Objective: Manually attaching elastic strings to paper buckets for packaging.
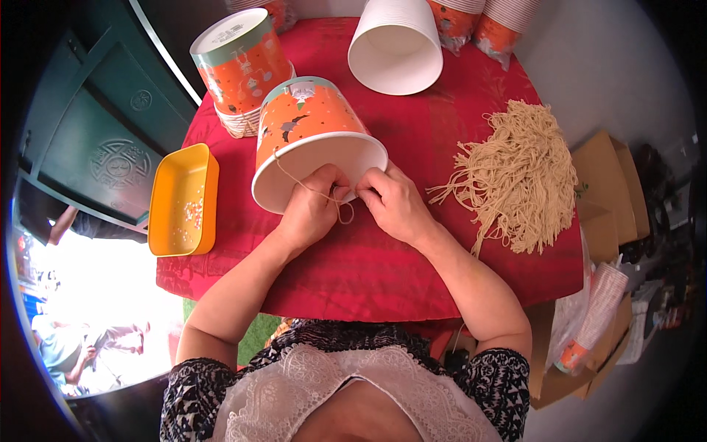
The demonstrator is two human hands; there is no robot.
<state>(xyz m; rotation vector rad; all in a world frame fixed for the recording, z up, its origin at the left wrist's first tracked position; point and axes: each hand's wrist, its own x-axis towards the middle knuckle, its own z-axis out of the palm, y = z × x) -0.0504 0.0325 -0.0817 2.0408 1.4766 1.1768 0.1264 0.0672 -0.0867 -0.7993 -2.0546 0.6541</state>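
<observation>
- Nearest the camera is the person's own chest, in a white lace top with black-and-white patterned sleeves [490, 383]; both bare forearms reach forward from it over the near edge of the counter [353, 272], which is covered in a red cloth.
- At the far left of the counter lies a yellow tray [184, 200], long and shallow, with a few small pale bits scattered inside; it sits well apart from the hands.
- Behind the tray stands a stack of orange buckets [239, 70], tilted, with a pale base facing up.
- The orange paper bucket [313, 140] lies tilted on its side in the middle of the counter, its white rim turned toward the person.
- The left hand [313, 202] rests against the lower rim of that bucket, its fingers closed in a pinch on a thin beige string [313, 190] that runs from the bucket's side down to the rim.
- The right hand [394, 202] sits just beside the left, touching it, fingers curled shut and pinching the same string at the rim; a short loop hangs below the two hands.
- Farther back lies a white bucket [395, 46] on its side, open mouth toward the camera.
- To the right, a loose bundle of beige strings [519, 177] lies spread on the cloth.
- Beyond the counter's right edge sit brown cardboard boxes [607, 191].
</observation>
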